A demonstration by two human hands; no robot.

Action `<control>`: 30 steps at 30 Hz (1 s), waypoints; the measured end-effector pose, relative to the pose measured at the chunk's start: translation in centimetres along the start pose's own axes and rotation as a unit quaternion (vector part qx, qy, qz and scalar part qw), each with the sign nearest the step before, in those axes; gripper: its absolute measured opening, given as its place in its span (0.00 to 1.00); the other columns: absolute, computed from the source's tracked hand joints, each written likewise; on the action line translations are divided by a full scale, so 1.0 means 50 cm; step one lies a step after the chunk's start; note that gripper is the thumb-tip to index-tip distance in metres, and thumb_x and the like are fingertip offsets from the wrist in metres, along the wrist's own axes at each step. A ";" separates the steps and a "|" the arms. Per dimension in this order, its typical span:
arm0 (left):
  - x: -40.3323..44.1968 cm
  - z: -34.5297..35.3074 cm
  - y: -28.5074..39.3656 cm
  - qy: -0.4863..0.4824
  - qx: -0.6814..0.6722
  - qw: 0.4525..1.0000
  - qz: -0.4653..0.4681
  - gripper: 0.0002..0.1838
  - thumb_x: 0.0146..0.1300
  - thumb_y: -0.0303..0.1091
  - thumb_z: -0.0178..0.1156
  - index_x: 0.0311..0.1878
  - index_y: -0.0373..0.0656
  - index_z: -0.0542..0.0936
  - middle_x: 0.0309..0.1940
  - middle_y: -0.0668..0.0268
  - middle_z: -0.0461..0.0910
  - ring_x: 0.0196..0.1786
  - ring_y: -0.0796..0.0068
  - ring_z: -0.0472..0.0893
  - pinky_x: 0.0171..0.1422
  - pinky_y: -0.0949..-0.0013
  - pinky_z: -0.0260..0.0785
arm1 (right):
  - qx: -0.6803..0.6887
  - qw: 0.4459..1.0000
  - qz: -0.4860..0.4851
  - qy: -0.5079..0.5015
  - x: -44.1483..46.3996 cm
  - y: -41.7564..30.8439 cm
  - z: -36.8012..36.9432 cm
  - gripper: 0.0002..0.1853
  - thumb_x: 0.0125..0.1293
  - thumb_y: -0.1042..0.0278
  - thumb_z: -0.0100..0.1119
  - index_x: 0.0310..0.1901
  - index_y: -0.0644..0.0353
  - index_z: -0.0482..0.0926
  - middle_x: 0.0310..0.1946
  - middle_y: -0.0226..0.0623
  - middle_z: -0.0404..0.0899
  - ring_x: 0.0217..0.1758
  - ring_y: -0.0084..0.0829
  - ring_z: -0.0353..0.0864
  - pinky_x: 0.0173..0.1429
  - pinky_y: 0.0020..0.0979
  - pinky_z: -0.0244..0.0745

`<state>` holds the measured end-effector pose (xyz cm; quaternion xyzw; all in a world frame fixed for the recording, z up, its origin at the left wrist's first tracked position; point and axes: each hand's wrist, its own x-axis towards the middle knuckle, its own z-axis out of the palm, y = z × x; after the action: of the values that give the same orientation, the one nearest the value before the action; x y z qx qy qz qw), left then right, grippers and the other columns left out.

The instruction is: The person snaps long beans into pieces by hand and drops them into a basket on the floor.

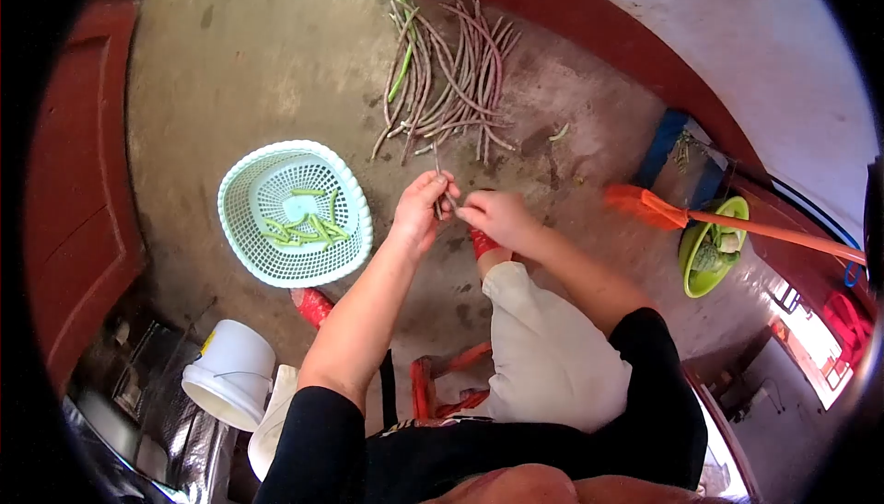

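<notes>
My left hand [424, 209] is closed on a dark purple long bean [438, 162], whose end sticks up past my fingers. Close at its right, my right hand [494, 217] pinches the bean's other part between thumb and fingers. Beyond my hands a loose pile of purple long beans [460, 71] lies on the floor, with a green one [402, 67] at its left side. To the left of my left hand stands a pale green mesh basket [361, 219], with short green bean pieces [318, 230] at its bottom.
A white bucket [239, 357] stands at the lower left. On the right are an orange broom [649, 205] and a yellow-green basin [702, 278] holding vegetables. A small green bit [559, 133] lies on the floor right of the pile. A red stool [425, 384] is beneath me.
</notes>
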<state>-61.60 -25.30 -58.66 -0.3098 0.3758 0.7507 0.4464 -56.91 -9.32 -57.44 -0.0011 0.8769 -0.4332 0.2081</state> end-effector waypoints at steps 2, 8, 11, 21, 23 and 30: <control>-0.014 -0.018 -0.003 -0.029 0.070 0.997 0.012 0.08 0.64 0.34 0.48 0.42 0.43 0.73 0.24 0.72 0.73 0.24 0.84 0.69 0.27 0.78 0.60 | 0.242 0.935 0.234 -0.110 0.021 0.016 -0.018 0.11 0.62 0.59 0.51 0.36 0.58 0.75 0.21 0.32 0.77 0.19 0.25 0.74 0.24 0.28 0.69; -0.077 -0.002 -0.041 -0.060 0.324 0.940 0.088 0.09 0.63 0.34 0.48 0.42 0.43 0.75 0.23 0.75 0.70 0.23 0.87 0.65 0.27 0.81 0.56 | 0.571 0.789 0.212 -0.080 0.092 0.010 -0.055 0.10 0.65 0.65 0.48 0.40 0.63 0.73 0.30 0.33 0.77 0.19 0.15 0.70 0.20 0.16 0.65; -0.070 -0.017 -0.051 0.001 0.276 0.959 0.066 0.07 0.61 0.34 0.48 0.35 0.43 0.74 0.20 0.75 0.69 0.19 0.85 0.63 0.22 0.79 0.54 | 0.531 0.826 0.184 -0.043 0.095 -0.024 -0.056 0.08 0.65 0.67 0.48 0.39 0.63 0.73 0.30 0.33 0.77 0.21 0.15 0.71 0.22 0.16 0.66; -0.047 0.011 0.019 -0.021 0.052 0.998 -0.039 0.08 0.62 0.33 0.46 0.37 0.41 0.72 0.26 0.66 0.77 0.25 0.78 0.76 0.25 0.76 0.69 | 0.564 0.804 0.188 -0.010 0.040 -0.044 -0.078 0.05 0.63 0.70 0.50 0.38 0.60 0.70 0.29 0.33 0.78 0.22 0.15 0.73 0.20 0.15 0.65; -0.049 0.029 0.032 -0.056 0.099 0.992 -0.056 0.08 0.62 0.34 0.46 0.37 0.41 0.72 0.26 0.66 0.76 0.24 0.78 0.75 0.25 0.76 0.68 | 0.566 0.799 0.202 -0.015 0.044 -0.020 -0.055 0.05 0.63 0.70 0.50 0.37 0.61 0.70 0.28 0.33 0.77 0.21 0.15 0.72 0.22 0.16 0.66; -0.049 0.026 0.000 -0.076 0.191 0.977 -0.048 0.07 0.61 0.34 0.49 0.36 0.41 0.72 0.17 0.74 0.63 0.17 0.83 0.60 0.20 0.78 0.54 | 0.594 0.774 0.219 0.008 0.048 0.014 -0.058 0.05 0.63 0.69 0.52 0.38 0.61 0.73 0.22 0.26 0.71 0.18 0.14 0.66 0.20 0.16 0.59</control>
<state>-60.78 -25.28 -56.00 -0.1783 0.4617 0.6639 0.5606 -60.03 -7.13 -57.25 0.3183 0.4235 -0.8104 0.2502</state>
